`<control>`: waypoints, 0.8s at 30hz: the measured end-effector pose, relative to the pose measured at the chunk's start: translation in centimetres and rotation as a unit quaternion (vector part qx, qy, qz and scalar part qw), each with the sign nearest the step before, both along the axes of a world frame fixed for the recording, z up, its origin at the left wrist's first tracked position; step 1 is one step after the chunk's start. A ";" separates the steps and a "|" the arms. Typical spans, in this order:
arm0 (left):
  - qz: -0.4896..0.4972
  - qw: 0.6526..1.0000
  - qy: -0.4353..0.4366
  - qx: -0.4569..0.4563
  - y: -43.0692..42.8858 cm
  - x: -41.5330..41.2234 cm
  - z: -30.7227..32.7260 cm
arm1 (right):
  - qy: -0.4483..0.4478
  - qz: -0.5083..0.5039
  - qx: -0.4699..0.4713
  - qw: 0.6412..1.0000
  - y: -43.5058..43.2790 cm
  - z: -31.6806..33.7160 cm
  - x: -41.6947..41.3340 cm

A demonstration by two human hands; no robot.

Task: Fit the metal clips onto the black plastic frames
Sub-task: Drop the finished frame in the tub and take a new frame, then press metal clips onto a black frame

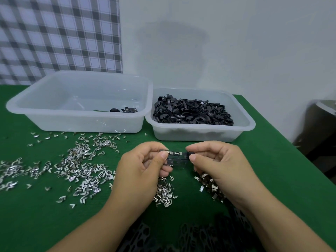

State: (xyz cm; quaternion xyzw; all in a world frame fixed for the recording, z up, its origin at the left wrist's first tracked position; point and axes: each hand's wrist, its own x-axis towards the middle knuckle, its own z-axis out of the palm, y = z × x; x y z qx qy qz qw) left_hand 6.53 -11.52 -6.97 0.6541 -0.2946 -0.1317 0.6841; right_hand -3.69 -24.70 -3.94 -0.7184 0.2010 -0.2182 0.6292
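Now I pinch the black frame (177,158) by its two ends, left hand (143,164) and right hand (216,160) each gripping it between thumb and fingers, raised off the counter (272,170) so the edge with its fitted clips (175,153) faces me. More loose clips (81,166) lie heaped below and left of the frame, close for picking. Behind the frame sits a tub of black parts (196,135); behind and left, a nearly empty tub (81,124), probably for finished pieces.
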 end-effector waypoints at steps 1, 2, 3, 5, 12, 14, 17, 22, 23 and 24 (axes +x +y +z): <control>-0.003 1.000 -0.002 -0.001 0.0 0.0 0.0 | 0.005 0.001 -0.005 1.000 0.0 0.1 0.0; -0.004 1.000 -0.004 -0.003 0.0 0.0 0.0 | 0.012 0.005 -0.010 1.000 0.1 0.1 0.0; -0.005 1.000 -0.006 -0.005 0.0 0.0 0.0 | 0.019 0.010 -0.012 1.000 0.1 0.1 0.0; -0.007 1.000 -0.013 -0.006 0.1 0.0 0.1 | 0.033 0.023 -0.011 0.999 0.1 0.1 0.0; -0.022 0.999 -0.024 -0.009 0.1 -0.2 0.2 | 0.044 0.001 -0.056 0.997 0.3 -0.2 0.2; -0.022 1.000 -0.017 -0.010 0.1 -0.2 0.3 | 0.044 -0.003 -0.064 0.997 0.3 -0.2 0.4; -0.011 1.000 0.018 -0.018 0.1 -0.1 0.2 | 0.039 -0.017 -0.101 0.994 0.5 -0.2 0.5; -0.013 0.997 0.070 -0.038 0.1 -0.1 0.2 | -0.046 -0.102 -0.281 0.953 1.3 2.1 2.1; -0.014 0.997 0.071 -0.037 0.1 -0.1 0.2 | -0.059 -0.107 -0.321 0.939 1.3 3.1 3.2; -0.014 0.997 0.070 -0.034 0.1 -0.1 0.2 | -0.072 -0.110 -0.352 0.927 1.3 4.1 4.6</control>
